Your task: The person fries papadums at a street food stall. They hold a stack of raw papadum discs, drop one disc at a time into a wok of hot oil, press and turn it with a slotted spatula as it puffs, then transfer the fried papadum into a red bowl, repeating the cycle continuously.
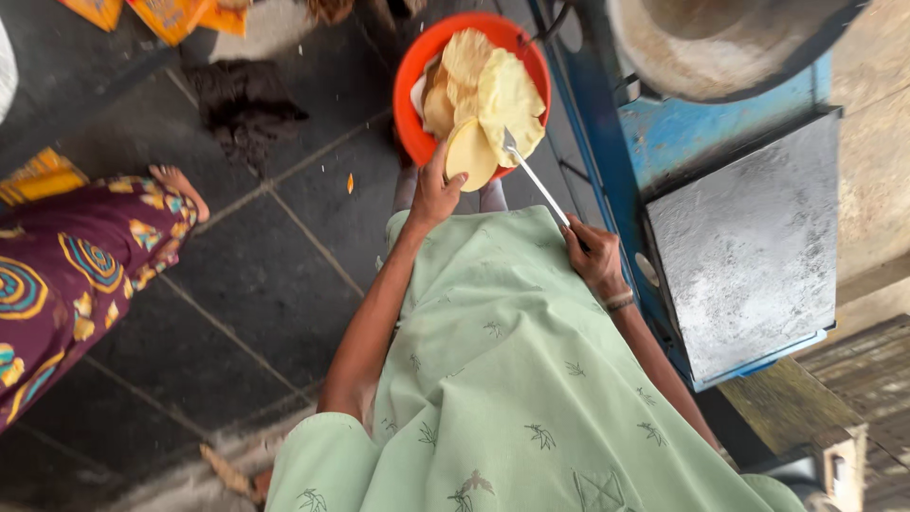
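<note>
Orange plastic bowl [409, 114] piled with pale, puffed flatbreads [493, 90] sits on the dark tiled floor [275, 275] ahead of a person in a light green dress [493, 379]. The left hand [434, 194] is closed on the near rim of the bowl, thumb against one round bread [471, 152] hanging over the edge. The right hand [595, 258] is wrapped round the handle of a long metal spatula [536, 178], its blade resting on the top of the pile. The step in hand looks like settling a freshly cooked bread into the bowl; any next move would call for a steady bowl and a light touch, since the breads look brittle and the heap leans toward the rim.

To the right stands a blue stove [654, 142] with a grey griddle [749, 246] and, above it, a wide round pan [720, 43], both just beside the working arm. A second person in a purple patterned garment [66, 284] sits to the left, bare foot [175, 185] on the tiles. A dark cloth [242, 104] lies near the bowl.
</note>
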